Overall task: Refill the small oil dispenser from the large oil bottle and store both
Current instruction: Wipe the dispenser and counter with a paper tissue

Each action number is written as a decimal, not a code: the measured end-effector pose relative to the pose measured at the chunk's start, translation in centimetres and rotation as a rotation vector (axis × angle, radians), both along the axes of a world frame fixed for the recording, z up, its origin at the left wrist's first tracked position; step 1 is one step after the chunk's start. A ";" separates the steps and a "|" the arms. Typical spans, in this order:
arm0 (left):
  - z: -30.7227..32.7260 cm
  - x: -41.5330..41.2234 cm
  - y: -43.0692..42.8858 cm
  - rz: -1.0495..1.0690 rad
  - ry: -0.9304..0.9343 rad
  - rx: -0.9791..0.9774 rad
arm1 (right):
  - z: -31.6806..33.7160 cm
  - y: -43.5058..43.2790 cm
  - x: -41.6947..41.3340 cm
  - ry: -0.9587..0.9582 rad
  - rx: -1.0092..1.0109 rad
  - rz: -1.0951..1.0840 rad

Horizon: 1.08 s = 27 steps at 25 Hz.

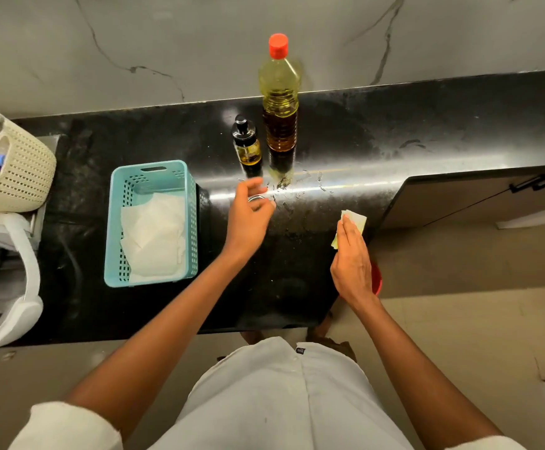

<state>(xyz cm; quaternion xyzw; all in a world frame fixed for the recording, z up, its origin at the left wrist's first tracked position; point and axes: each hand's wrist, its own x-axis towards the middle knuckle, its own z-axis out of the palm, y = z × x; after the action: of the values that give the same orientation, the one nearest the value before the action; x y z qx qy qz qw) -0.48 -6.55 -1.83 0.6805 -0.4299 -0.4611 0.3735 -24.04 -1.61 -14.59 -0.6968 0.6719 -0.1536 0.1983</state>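
Dispenser (246, 145) and oil bottle (279, 102) stand capped, side by side on a black counter (394, 131).
Both hold yellow oil. Left hand (248, 211) curls loosely over a metal ring (256, 199), grip unclear; right hand (352, 258), fingers straight, presses a tissue (358, 219). Teal basket (115, 222) at left holds white paper (154, 235).

Black glossy stone table (394, 131). Tall clear plastic oil bottle with red cap (279, 92) upright near the back, capped. Small glass oil dispenser with black pump top (246, 147) just beside it on the left. Wet smears (297, 186) in front of both. Left hand (248, 216) hovers with fingers loosely curled over a small shiny round piece (256, 199), possibly a cap; blur hides any contact. Right hand (352, 258) lies flat, pressing a folded yellowish tissue (357, 219) at the table's right edge. Teal perforated plastic basket (115, 222) holds white paper napkins (152, 238). Cream woven-look plastic basket (21, 170) far left.
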 end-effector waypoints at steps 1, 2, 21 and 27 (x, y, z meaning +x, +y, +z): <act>-0.6 0.2 1.5 -0.033 -0.013 0.012 | -0.2 0.0 0.2 0.007 0.017 0.013; -1.4 0.6 2.9 -0.067 -0.049 0.024 | -0.1 -0.3 0.5 -0.005 0.035 0.015; -4.2 6.3 16.0 -0.184 -0.553 0.175 | 1.8 -9.4 3.9 0.170 0.256 -0.098; -6.0 8.4 18.9 -0.217 -0.707 0.224 | 2.5 -15.2 11.2 0.142 0.238 0.114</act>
<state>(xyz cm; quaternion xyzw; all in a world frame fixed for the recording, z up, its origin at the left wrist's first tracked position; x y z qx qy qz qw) 7.90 12.31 -7.87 0.7847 -0.5486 -0.2786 0.0748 -12.81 -16.84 -12.08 -0.7145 0.6571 -0.0118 0.2400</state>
